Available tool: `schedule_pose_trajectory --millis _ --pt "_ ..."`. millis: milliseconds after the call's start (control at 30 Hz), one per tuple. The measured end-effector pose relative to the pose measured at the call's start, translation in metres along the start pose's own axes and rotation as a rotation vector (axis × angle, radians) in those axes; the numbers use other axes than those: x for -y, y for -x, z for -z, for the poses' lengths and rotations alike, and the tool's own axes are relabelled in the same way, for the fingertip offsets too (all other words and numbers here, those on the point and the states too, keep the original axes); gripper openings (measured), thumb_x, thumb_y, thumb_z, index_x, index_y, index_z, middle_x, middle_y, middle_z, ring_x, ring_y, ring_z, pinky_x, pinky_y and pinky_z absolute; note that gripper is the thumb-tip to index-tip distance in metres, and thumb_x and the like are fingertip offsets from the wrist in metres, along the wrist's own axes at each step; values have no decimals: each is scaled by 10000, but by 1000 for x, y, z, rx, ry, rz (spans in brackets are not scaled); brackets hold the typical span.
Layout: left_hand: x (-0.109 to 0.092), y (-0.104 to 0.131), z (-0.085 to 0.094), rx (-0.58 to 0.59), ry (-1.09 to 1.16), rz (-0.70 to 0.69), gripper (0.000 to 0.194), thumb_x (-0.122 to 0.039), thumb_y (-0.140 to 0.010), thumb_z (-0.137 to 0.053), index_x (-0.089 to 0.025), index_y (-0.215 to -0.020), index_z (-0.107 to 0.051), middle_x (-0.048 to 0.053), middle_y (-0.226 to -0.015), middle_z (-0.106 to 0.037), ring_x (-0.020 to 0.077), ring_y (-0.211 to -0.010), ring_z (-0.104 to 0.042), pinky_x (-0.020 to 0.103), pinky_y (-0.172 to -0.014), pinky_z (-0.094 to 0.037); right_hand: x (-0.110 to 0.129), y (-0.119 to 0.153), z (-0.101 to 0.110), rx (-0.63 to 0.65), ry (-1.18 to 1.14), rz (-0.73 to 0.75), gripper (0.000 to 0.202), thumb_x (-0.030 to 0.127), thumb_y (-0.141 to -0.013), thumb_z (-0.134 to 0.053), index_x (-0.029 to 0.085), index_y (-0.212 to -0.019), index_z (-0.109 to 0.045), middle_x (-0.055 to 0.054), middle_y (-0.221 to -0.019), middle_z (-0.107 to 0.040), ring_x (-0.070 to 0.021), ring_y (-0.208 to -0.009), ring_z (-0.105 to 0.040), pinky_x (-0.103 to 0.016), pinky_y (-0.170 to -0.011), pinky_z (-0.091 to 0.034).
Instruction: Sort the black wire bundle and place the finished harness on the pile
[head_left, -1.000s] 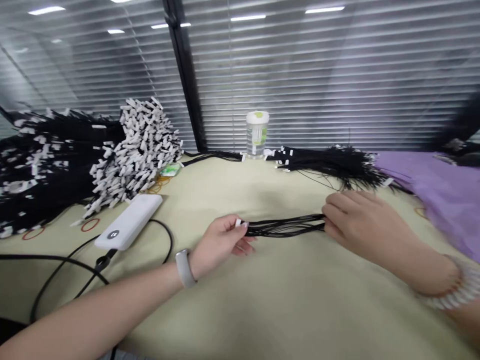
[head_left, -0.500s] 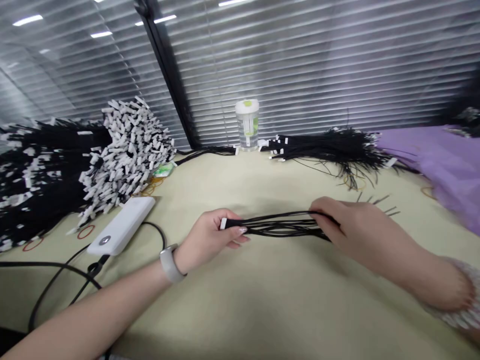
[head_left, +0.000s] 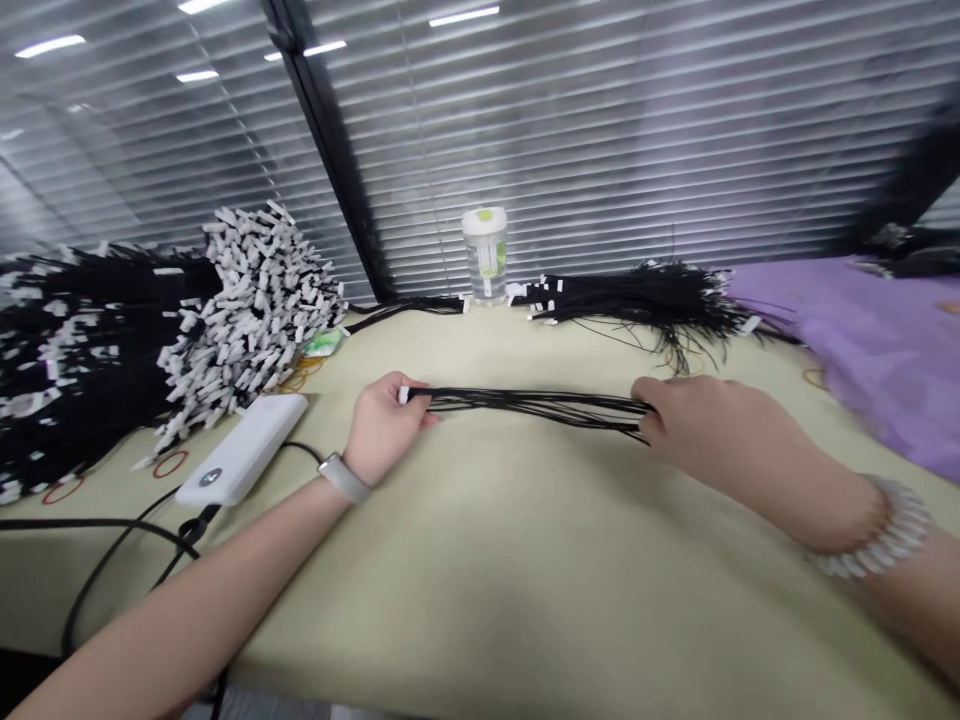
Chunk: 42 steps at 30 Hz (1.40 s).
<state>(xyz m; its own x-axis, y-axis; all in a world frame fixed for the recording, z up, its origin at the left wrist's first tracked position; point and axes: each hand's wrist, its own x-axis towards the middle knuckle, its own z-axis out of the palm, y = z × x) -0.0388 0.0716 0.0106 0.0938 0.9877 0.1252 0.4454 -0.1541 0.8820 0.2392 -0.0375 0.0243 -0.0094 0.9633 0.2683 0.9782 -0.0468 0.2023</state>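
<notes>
A thin bundle of black cables (head_left: 525,402) stretches sideways between my two hands above the pale table. My left hand (head_left: 386,425) pinches its left end, where a white connector (head_left: 404,395) pokes out by the thumb. Around the right part of the same bundle, the fingers of my right hand (head_left: 690,420) are closed. The far right end of the cables is hidden behind that hand.
White-tipped cables (head_left: 247,310) are heaped at the left, beside a white power bank (head_left: 244,450) with a cord. A clear cup (head_left: 487,260) and more black cables (head_left: 637,300) stand by the blinds. Purple plastic (head_left: 885,350) lies at the right.
My left hand has moved left and away from me with the connector end. More of the bundle shows between my hands, and it hangs straighter. The view has shifted slightly.
</notes>
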Motion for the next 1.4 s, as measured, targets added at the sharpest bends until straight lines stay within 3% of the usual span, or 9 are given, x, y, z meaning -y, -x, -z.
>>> schedule_pose_trajectory --millis 267,433,500,633,800,967,1067,1167,1400 --pt "-1 -15 12 -103 -115 -129 65 -156 -721 -522 -166 -774 -559 -25 -563 -610 148 -557 -647 205 -540 -422 11 29 54 -180 16 82 203 229 -767 -426 183 -578 -485 -47 -650 -578 -164 -527 -472 -293 -496 -230" --pt "3 -26 19 -123 -101 -157 141 -126 -749 -526 -159 -883 -555 -12 -732 -632 114 -578 -634 195 -543 -417 37 53 59 -387 -188 310 220 180 -808 -408 162 -773 -625 -77 -958 -624 -133 -583 -517 -291 -492 -310" --pt "5 -28 20 -86 -81 -135 183 -124 -769 -548 -148 -949 -568 -14 -761 -632 90 -541 -595 203 -553 -428 40 47 60 -326 -424 326 218 149 -820 -424 151 -783 -639 -74 -922 -612 -126 -651 -536 -273 -551 -364" --pt "6 -27 20 69 22 -10 113 -181 -828 -577 -106 -909 -599 -29 -644 -589 66 -472 -517 205 -512 -442 26 21 64 16 -963 224 231 315 -855 -518 148 -756 -643 -49 -743 -571 -113 -642 -494 -249 -579 -358" --pt "-3 -22 22 127 290 132 193 -256 -901 -510 -101 -1008 -555 -8 -729 -593 42 -482 -498 171 -458 -434 -4 3 54 243 -1069 112 451 482 -934 -360 149 -713 -568 -45 -756 -569 -121 -764 -502 -230 -665 -360" --pt "-9 -20 22 179 518 246 166 -241 -906 -508 -95 -958 -566 -24 -687 -553 23 -458 -439 141 -420 -390 -11 -1 19 413 -1188 126 486 549 -903 -391 144 -658 -502 -28 -660 -525 -112 -651 -472 -246 -665 -373" --pt "-5 -21 19 154 566 282 166 -243 -902 -514 -94 -946 -573 -17 -709 -557 32 -496 -468 153 -454 -422 -5 0 1 486 -1287 124 463 553 -873 -456 143 -665 -503 -47 -697 -535 -154 -804 -531 -267 -753 -403" --pt "2 -23 14 77 523 271 196 -264 -905 -510 -97 -988 -570 10 -788 -586 61 -593 -540 192 -532 -483 7 4 -4 563 -1393 121 400 509 -851 -520 137 -705 -521 -35 -686 -531 -141 -757 -534 -269 -738 -415" --pt "25 -46 18 -93 105 45 251 -306 -887 -533 -105 -1032 -578 60 -966 -612 130 -803 -602 309 -719 -525 38 21 23 594 -1620 52 339 477 -828 -544 140 -821 -504 -53 -774 -557 -139 -759 -553 -292 -727 -454"
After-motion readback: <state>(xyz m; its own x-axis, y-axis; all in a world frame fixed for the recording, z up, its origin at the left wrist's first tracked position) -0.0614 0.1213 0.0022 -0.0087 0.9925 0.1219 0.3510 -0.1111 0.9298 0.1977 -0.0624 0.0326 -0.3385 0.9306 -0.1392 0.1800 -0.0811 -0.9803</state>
